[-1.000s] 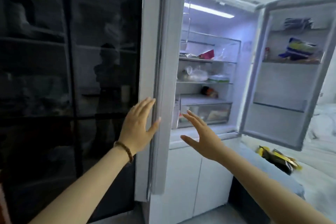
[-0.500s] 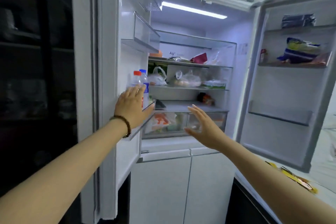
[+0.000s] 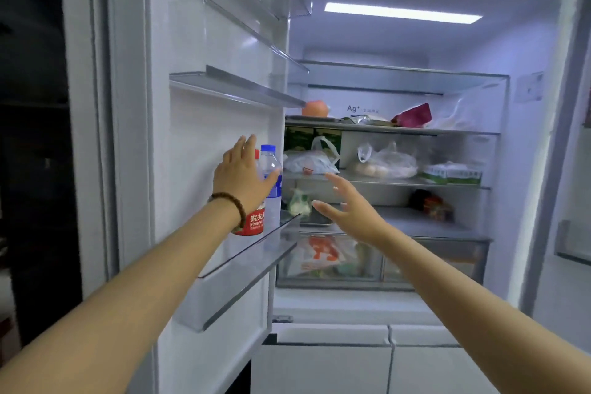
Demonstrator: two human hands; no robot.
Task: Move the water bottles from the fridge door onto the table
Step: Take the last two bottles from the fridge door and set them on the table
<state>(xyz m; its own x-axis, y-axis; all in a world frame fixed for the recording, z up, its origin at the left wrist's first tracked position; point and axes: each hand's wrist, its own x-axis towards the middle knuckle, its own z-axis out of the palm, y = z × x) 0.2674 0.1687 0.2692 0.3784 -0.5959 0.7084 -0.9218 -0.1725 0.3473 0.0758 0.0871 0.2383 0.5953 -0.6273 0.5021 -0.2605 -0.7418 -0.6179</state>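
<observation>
Two water bottles stand in the clear bin point(image 3: 243, 269) of the open left fridge door. One bottle has a red label and red cap point(image 3: 253, 223); the other is clear with a blue cap point(image 3: 271, 169). My left hand point(image 3: 240, 177), with a bead bracelet at the wrist, is spread open right in front of the red-label bottle and covers most of it; the fingers are not closed around it. My right hand point(image 3: 348, 208) hovers open, fingers apart, to the right of the bottles in front of the fridge's inner shelves.
The fridge interior holds bagged food point(image 3: 383, 163) on glass shelves and a crisper drawer point(image 3: 332, 261) below. Two upper door bins point(image 3: 236, 88) look bare. The right fridge door point(image 3: 572, 233) stands open at the frame edge. White lower drawers point(image 3: 329, 361) sit beneath.
The left fridge door has swung open, revealing the two bottles. My left hand moved from the door edge to the front of the bottles; my right hand came forward beside them.
</observation>
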